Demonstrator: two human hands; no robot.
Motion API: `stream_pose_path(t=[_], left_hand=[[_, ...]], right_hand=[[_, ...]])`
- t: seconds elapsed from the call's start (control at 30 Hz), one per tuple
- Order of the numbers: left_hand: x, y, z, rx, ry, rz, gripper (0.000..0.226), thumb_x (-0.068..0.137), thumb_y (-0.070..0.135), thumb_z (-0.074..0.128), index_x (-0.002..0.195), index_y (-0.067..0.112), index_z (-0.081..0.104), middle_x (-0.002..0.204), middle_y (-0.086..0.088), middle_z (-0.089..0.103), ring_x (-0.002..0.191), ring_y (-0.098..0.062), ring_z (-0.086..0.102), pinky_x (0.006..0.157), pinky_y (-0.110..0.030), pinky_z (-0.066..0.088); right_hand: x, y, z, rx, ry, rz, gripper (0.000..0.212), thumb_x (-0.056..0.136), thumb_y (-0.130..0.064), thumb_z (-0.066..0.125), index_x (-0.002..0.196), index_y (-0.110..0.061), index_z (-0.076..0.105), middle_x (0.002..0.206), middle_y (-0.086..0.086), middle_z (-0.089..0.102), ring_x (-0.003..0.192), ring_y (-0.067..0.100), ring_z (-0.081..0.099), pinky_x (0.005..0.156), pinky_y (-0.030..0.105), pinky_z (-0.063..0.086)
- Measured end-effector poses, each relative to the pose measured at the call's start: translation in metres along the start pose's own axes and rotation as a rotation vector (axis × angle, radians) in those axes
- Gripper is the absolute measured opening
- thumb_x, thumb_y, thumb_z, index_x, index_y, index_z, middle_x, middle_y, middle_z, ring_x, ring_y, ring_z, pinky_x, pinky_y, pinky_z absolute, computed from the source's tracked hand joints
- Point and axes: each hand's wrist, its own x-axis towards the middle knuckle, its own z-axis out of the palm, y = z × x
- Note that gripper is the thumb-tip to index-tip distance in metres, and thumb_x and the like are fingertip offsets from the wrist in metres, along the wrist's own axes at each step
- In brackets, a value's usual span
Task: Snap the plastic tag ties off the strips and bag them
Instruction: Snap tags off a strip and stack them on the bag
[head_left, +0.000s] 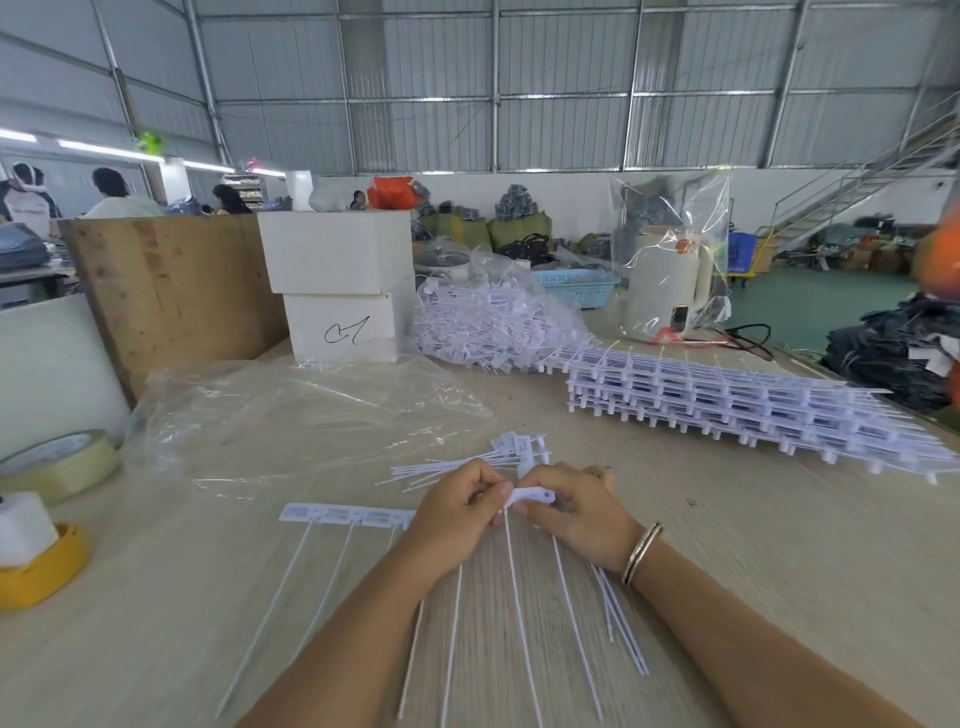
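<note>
1. We had both hands at the near-centre of the table (701, 545). Our left hand (457, 512) & right hand (576, 512) were curled, fingertips pinching the same white tag strip (358, 516) at its right end, where one tag head (530, 496) stuck up betw. the thumbs.
2. The rest of the strip ran left from our left hand, flat on the table, w/ thin tails fanning toward us under & betw. both wrists.
3. A few loose tails (623, 623) lay just right of our right wrist, which wore bangles (641, 553).
4. Just beyond our knuckles lay a small pile of snapped-off ties (498, 457), heads to the right.
5. Far right: a tall stack of unbroken strips (753, 405), well apart from our hands.
6. Left of centre, a clear flat plastic bag (291, 415) lay crumpled; we couldn't tell whether anything was in it.
7. Further back, a 2nd clear bag (493, 322) was heaped w/ loose ties.
8. Behind that: two stacked white boxes (337, 291), a wooden board (171, 291) to the left, a blue basket (574, 286) & a cream appliance (665, 280) wrapped in clear plastic.
9. Near left edge: a tape roll (57, 462) and a yellow holder (47, 566) w/ a white roll in it.
</note>
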Motion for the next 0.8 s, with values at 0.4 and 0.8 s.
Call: stream_pose_path(t=[0.4, 0.8], left_hand=[[-0.003, 0.010, 0.001, -0.220, 0.061, -0.046, 0.017, 0.097, 0.018, 0.046, 0.086, 0.019, 0.058, 0.049, 0.016, 0.049, 0.051, 0.006, 0.046, 0.050, -0.004, 0.033], [-0.001, 0.019, 0.005, -0.491, 0.079, -0.062, 0.026, 0.096, 0.014, 0.047, 0.078, 0.025, 0.062, 0.057, 0.007, 0.046, 0.059, -0.007, 0.046, 0.060, -0.021, 0.035]], right_hand=[[0.000, -0.001, 0.005, -0.033, 0.197, -0.099, 0.018, 0.085, -0.043, 0.052, 0.079, -0.033, 0.066, 0.068, -0.019, 0.059, 0.071, -0.005, 0.052, 0.085, 0.034, 0.022], [0.000, 0.000, -0.002, 0.811, 0.174, 0.005, 0.015, 0.080, -0.020, 0.060, 0.071, -0.010, 0.067, 0.064, 0.002, 0.065, 0.052, 0.016, 0.056, 0.060, 0.027, 0.049]])
